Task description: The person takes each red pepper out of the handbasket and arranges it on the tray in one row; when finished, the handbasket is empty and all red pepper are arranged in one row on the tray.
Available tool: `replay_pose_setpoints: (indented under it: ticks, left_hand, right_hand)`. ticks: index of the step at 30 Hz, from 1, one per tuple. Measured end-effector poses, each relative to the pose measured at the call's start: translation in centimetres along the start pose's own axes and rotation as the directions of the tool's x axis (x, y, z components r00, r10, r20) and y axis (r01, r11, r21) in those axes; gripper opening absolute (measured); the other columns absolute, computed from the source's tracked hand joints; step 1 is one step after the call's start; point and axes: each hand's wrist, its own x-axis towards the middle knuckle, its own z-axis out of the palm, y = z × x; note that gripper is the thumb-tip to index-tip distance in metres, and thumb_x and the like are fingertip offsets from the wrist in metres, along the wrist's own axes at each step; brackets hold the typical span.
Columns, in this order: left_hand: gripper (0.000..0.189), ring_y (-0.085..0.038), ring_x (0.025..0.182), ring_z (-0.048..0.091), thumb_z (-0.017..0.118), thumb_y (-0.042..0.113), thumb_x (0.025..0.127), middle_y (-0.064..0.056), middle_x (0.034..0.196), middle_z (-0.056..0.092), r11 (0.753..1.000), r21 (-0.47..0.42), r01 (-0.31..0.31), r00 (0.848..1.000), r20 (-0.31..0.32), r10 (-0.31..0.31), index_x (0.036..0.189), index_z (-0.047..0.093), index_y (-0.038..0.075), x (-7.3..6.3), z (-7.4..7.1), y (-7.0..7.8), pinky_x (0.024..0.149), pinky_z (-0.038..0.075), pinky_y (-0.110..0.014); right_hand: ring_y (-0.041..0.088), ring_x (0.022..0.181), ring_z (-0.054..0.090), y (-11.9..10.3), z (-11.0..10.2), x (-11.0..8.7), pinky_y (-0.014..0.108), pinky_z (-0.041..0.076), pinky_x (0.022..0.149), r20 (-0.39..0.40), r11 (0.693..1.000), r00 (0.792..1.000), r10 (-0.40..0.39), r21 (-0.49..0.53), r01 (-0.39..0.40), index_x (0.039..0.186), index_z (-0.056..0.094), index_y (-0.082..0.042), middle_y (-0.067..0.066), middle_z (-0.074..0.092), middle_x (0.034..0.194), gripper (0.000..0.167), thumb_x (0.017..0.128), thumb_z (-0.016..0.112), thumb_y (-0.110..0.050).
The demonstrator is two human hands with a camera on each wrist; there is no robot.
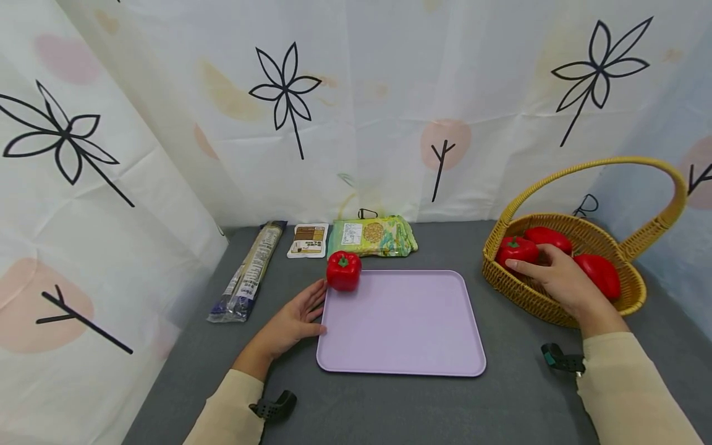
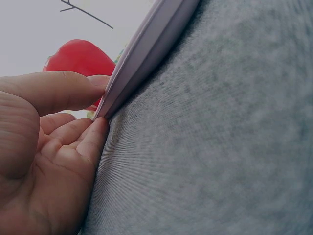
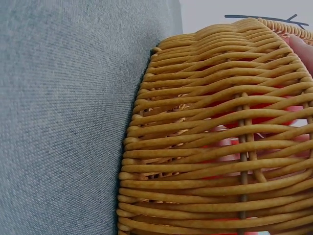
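My left hand [image 1: 295, 315] rests at the left edge of a lilac tray [image 1: 406, 321], fingers and thumb spread along the rim. In the left wrist view, the thumb and fingertips meet that rim. A red bell pepper [image 1: 343, 271] stands on the tray's far left corner, just past the left fingertips. On the right, my right hand [image 1: 564, 281] reaches into a yellow wicker basket [image 1: 545, 309] and grips another red bell pepper [image 1: 514, 248] with thumb and fingers. In the right wrist view the basket's weave [image 3: 220, 127] hides most of that hand.
Two smooth red items [image 1: 599, 275] also lie in the basket, under its tall handle [image 1: 617, 162]. Along the back are a green patterned packet [image 1: 375, 236], a small brown-and-white sachet [image 1: 308, 240] and a long plastic-wrapped package [image 1: 250, 272]. Patterned curtains [image 1: 367, 111] border the grey table.
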Motion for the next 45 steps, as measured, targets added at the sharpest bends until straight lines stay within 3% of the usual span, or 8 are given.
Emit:
replay_pose_setpoints:
  ticks: [4, 8, 16, 19, 23, 33, 45]
  left_hand:
    - [0.106, -0.031, 0.164, 0.016, 0.073, -0.018, 0.091, -0.012, 0.181, 0.013, 1.000, -0.004, -0.005, 1.000, 0.009, 0.005, 0.174, 0.010, 0.002, 0.0, -0.1, 0.0, 0.122, 0.035, -0.037]
    - [0.106, -0.031, 0.164, 0.015, 0.073, -0.018, 0.091, -0.012, 0.181, 0.012, 1.000, -0.005, -0.012, 1.000, 0.014, 0.012, 0.174, 0.009, 0.001, 0.0, -0.1, -0.1, 0.122, 0.035, -0.037]
    - [0.106, -0.031, 0.164, 0.014, 0.074, -0.017, 0.091, -0.012, 0.181, 0.012, 1.000, 0.000, -0.007, 1.000, 0.013, 0.007, 0.174, 0.009, 0.001, 0.0, -0.1, -0.1, 0.122, 0.034, -0.038]
    - [0.107, -0.031, 0.164, 0.015, 0.074, -0.017, 0.091, -0.012, 0.181, 0.012, 1.000, 0.002, -0.002, 1.000, 0.011, 0.002, 0.174, 0.009, 0.002, 0.0, 0.0, -0.1, 0.123, 0.034, -0.038]
    - [0.106, -0.031, 0.164, 0.015, 0.074, -0.017, 0.092, -0.011, 0.181, 0.012, 1.000, 0.004, 0.006, 1.000, 0.008, -0.006, 0.174, 0.009, 0.002, 0.0, 0.0, -0.1, 0.123, 0.034, -0.039]
    - [0.106, -0.031, 0.164, 0.015, 0.074, -0.016, 0.092, -0.011, 0.181, 0.013, 1.000, 0.007, 0.006, 1.000, 0.007, -0.006, 0.174, 0.010, 0.002, 0.0, 0.0, 0.0, 0.122, 0.034, -0.039]
    - [0.106, -0.031, 0.164, 0.015, 0.074, -0.016, 0.092, -0.011, 0.181, 0.012, 1.000, 0.012, 0.007, 1.000, 0.009, -0.008, 0.174, 0.009, 0.002, 0.0, 0.0, -0.1, 0.122, 0.034, -0.039]
  right_hand:
    - [0.046, 0.133, 0.046, 0.2, 0.3, 0.0, 0.017, 0.057, 0.081, -0.028, 0.994, 0.997, -0.073, 0.078, 0.075, 0.171, 0.013, 0.002, 0.039, 0.030, 0.163, 0.094, 0.109, 0.068, -0.042]
    - [0.031, 0.126, 0.050, 0.4, 0.5, -0.1, 0.017, 0.059, 0.079, -0.077, 0.987, 0.990, -0.118, 0.098, 0.125, 0.171, 0.019, -0.003, 0.037, 0.034, 0.162, 0.086, 0.109, 0.069, -0.038]
    - [0.005, 0.107, 0.056, 0.6, 0.7, -0.6, 0.016, 0.059, 0.077, -0.205, 0.982, 0.967, -0.154, 0.076, 0.172, 0.168, 0.025, 0.002, 0.033, 0.041, 0.156, 0.083, 0.109, 0.070, -0.034]
    - [0.020, 0.117, 0.059, 0.4, 0.8, -1.0, 0.012, 0.056, 0.077, -0.234, 0.982, 0.960, -0.155, 0.070, 0.175, 0.169, 0.026, 0.000, 0.032, 0.041, 0.156, 0.084, 0.108, 0.071, -0.035]
    - [0.038, 0.126, 0.053, -0.1, 0.9, -1.6, 0.007, 0.051, 0.078, -0.276, 0.985, 0.949, -0.150, 0.037, 0.166, 0.170, 0.027, -0.004, 0.030, 0.043, 0.156, 0.085, 0.107, 0.072, -0.040]
    - [0.008, 0.117, 0.054, -1.0, 0.2, -3.1, 0.005, 0.049, 0.082, -0.320, 0.981, 0.932, -0.170, 0.038, 0.192, 0.170, 0.033, -0.013, 0.025, 0.043, 0.156, 0.079, 0.107, 0.073, -0.036]
    - [0.004, 0.118, 0.055, -3.0, -0.3, -4.8, 0.007, 0.051, 0.087, -0.335, 0.955, 0.908, -0.251, 0.065, 0.288, 0.171, 0.034, -0.015, 0.014, 0.046, 0.151, 0.075, 0.107, 0.073, -0.017]
